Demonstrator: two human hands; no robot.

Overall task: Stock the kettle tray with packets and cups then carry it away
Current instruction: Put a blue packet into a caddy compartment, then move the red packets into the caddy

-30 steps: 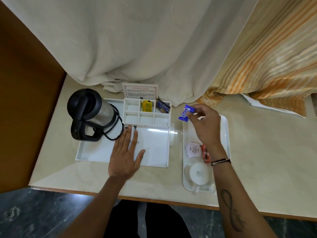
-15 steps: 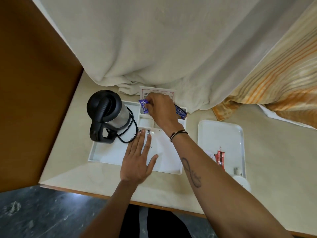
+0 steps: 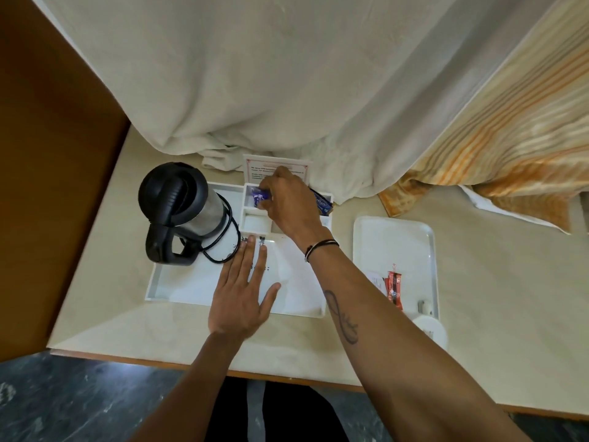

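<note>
The white kettle tray (image 3: 178,283) lies on the cream table with a black and steel kettle (image 3: 185,212) at its left. My right hand (image 3: 291,205) reaches over the divided compartments at the tray's back and pinches a purple packet (image 3: 259,196) inside the back left compartment. A dark blue packet (image 3: 322,202) leans in the back right compartment. My left hand (image 3: 243,290) lies flat, fingers spread, on the tray's front part and its front edge. To the right, a second white tray (image 3: 395,237) holds a red packet (image 3: 394,290), a white packet (image 3: 376,280) and white cups (image 3: 430,327) at its near end.
A printed card (image 3: 274,169) stands behind the compartments. A cream curtain (image 3: 287,90) and an orange striped curtain (image 3: 510,122) hang onto the table's back. A brown wooden panel (image 3: 47,154) bounds the left side. The table's front edge (image 3: 287,376) runs across near me.
My right hand carried the purple packet from above the right tray leftward to the kettle tray's compartments and now lowers it into the back left one. The left hand stayed flat on the tray.
</note>
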